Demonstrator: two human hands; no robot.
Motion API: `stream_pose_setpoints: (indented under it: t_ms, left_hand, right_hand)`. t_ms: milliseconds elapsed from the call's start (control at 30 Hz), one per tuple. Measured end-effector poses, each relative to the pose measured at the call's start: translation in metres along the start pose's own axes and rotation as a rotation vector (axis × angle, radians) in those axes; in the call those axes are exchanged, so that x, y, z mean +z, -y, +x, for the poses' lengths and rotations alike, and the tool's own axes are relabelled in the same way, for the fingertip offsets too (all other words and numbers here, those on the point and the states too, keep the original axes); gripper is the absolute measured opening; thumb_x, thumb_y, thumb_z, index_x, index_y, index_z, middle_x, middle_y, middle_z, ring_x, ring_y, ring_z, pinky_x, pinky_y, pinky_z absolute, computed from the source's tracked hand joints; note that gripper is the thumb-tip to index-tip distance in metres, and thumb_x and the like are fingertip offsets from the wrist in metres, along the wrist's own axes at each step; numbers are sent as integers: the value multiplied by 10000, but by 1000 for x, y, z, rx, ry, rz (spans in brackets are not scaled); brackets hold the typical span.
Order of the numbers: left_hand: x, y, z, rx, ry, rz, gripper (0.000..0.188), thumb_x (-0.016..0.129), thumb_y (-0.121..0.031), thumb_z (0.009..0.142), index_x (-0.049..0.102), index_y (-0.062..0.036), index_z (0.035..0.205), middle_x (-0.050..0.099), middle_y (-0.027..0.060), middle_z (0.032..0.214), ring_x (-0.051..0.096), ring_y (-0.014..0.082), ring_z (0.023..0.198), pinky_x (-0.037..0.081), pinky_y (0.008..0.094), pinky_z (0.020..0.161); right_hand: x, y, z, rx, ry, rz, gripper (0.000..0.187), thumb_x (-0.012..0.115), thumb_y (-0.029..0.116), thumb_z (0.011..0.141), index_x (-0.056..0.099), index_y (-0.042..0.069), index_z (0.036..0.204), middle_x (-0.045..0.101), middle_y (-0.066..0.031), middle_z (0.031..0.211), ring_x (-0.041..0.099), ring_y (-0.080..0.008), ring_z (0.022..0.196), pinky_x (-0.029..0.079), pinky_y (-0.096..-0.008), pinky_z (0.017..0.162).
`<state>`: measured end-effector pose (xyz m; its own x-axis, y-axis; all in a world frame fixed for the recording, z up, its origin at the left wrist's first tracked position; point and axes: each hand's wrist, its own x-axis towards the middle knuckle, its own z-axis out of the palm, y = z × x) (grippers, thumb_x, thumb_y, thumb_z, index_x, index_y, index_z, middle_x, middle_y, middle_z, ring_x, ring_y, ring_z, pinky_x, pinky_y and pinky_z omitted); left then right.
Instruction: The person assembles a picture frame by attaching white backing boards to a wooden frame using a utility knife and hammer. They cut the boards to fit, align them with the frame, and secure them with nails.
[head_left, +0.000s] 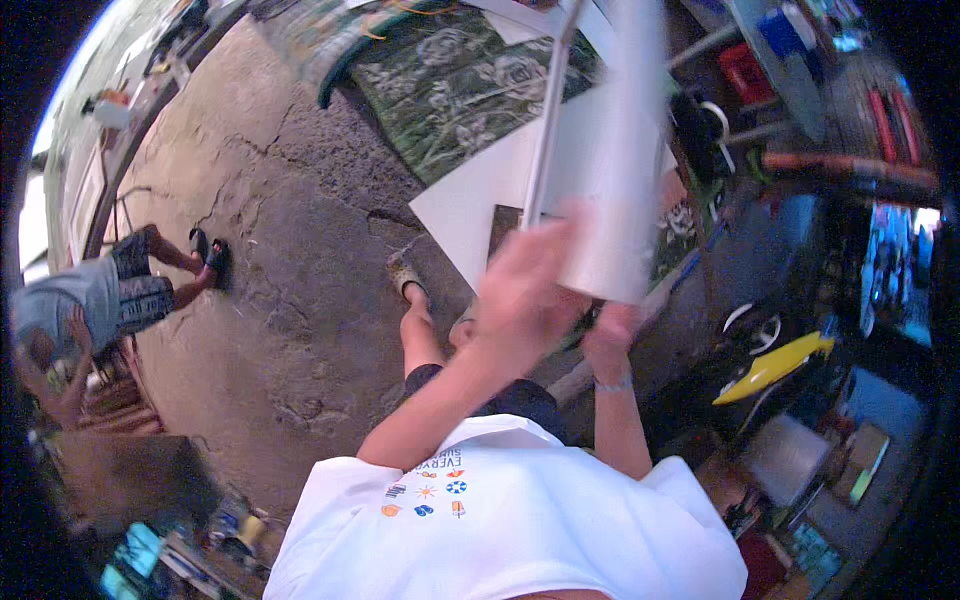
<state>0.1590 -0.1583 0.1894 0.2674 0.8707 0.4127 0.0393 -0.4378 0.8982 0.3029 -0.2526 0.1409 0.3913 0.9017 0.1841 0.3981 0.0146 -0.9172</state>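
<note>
A long white panel (618, 150) rises in front of me and runs up past the top of the head view, smeared by motion. At its near end my right hand (612, 335) holds the bottom edge, its fingers partly hidden. My left hand (535, 265) lies against the panel's lower left side; blur hides whether its fingers are closed. Beneath the panel, a flat white sheet (460, 215) rests on a dark green floral mat (430, 100). A narrow pale strip (548, 130) stands along the panel's left side.
Cracked concrete floor (290, 270) stretches to my left, where another person (75, 310) sits. To the right are a yellow elongated object (775, 368), a red container (745, 75) and a wooden shelf edge (850, 170). My feet are beside the mat.
</note>
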Motion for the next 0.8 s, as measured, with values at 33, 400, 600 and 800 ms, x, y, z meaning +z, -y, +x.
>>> stream_pose_setpoints:
  t_ms: [33,400,600,800]
  left_hand:
    - [27,-8,-8,134,99,98,704,769,-121,719,587,-105,1399,657,128,1187,665,294,1017,559,386,830]
    - [81,53,-107,-49,221,80,580,675,-158,879,527,-50,1429,502,164,1495,490,332,1382,366,492,1150]
    - [68,88,-127,-162,204,156,637,710,-155,851,513,-64,1449,492,159,1505,467,327,1400,367,488,1147]
    - [60,106,-139,-284,155,277,646,730,-175,832,535,-98,1443,505,75,1512,496,283,1320,337,465,1125]
  right_hand:
    - [-10,-4,-13,158,-188,353,937,676,657,835,391,30,1471,456,-175,1484,430,-341,1377,310,-468,1182]
    - [-57,37,12,-22,-638,-152,478,530,182,1024,334,-25,1408,585,-265,1231,638,-366,1075,562,-497,942]
    - [-74,24,11,-37,-684,-202,504,576,258,996,390,-14,1377,592,-226,1172,644,-376,1048,556,-522,947]
    - [-81,17,9,-28,-692,-188,536,615,286,970,412,-8,1370,593,-210,1166,653,-377,1035,552,-531,952]
